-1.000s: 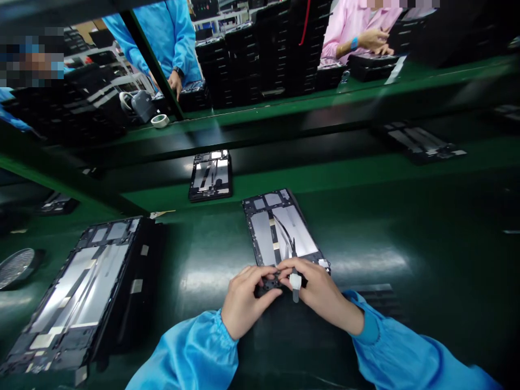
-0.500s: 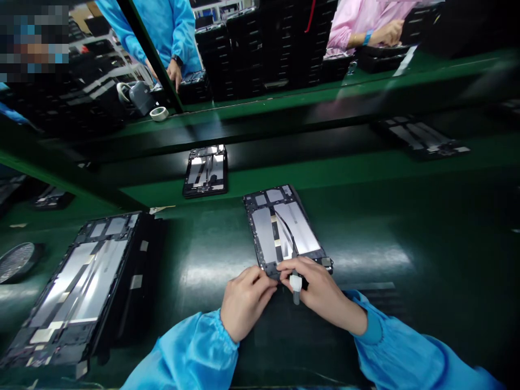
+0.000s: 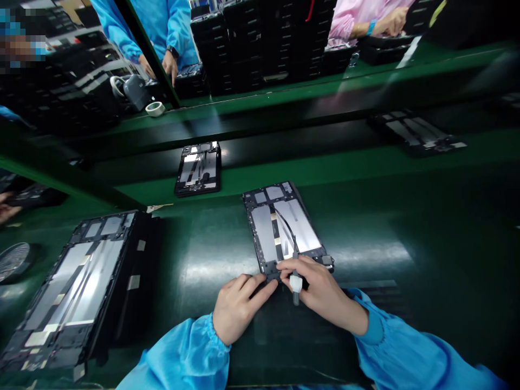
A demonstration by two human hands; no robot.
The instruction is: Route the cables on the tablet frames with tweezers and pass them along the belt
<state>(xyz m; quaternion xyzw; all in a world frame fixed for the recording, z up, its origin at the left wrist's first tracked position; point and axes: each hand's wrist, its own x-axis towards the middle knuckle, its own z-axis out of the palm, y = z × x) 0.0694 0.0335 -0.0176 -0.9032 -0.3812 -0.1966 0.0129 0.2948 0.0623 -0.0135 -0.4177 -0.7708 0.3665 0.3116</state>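
An opened tablet (image 3: 284,227) lies on the green bench in front of me, its silvery inside and black frame facing up. At its lower edge my left hand (image 3: 239,306) has thumb and index finger apart, the tips touching that edge. My right hand (image 3: 319,284) is closed in a pinch at the lower edge, beside the left thumb; what its fingertips grip is hidden. A dark ribbon cable with a white patch (image 3: 296,284) comes off the tablet, passes under the right index finger and hangs over the near edge.
To the left stands a stack of opened tablets (image 3: 77,276), with a round metallic object (image 3: 15,259) beyond it. Another opened tablet (image 3: 199,169) lies on the far strip, and another device (image 3: 418,132) farther right. Co-workers' hands (image 3: 170,65) appear behind the green rail (image 3: 260,100).
My left hand has opened from a pinch and shifted slightly left, its thumb and index finger spreading. My right hand keeps its place. At far left, another person's hand has come into view.
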